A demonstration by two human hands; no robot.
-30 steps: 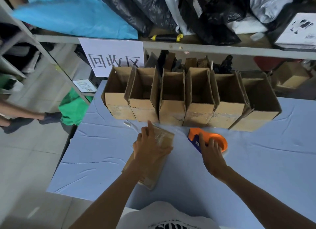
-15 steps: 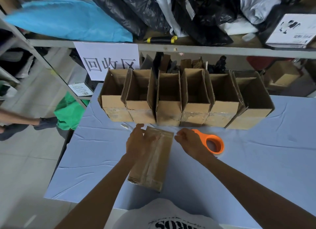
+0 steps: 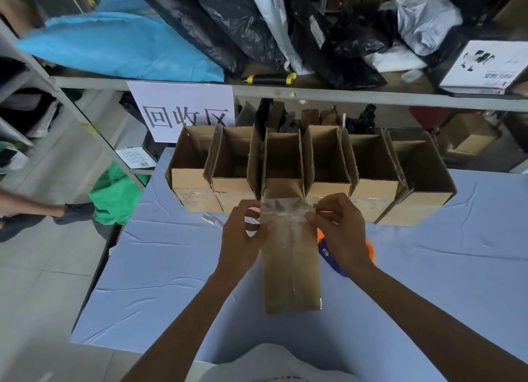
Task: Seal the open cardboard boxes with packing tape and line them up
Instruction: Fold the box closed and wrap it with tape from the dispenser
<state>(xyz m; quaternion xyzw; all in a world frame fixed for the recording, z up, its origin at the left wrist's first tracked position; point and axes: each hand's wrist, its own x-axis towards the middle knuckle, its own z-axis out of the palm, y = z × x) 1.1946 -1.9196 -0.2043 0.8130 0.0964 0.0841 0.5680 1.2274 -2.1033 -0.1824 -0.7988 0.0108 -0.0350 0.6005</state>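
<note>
At a blue-clothed table (image 3: 428,267), the left hand (image 3: 241,236) and right hand (image 3: 340,233) pinch the clear packing tape strip (image 3: 285,210) at the far end of a closed brown cardboard box (image 3: 290,270), fingertips clamped at either edge, before a row of open cardboard boxes (image 3: 374,167).

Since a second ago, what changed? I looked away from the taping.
The right hand let go of the orange tape dispenser and joined the left hand at the flat box, now turned straight; both pinch its loose clear tape. The open boxes stayed lined up.
</note>
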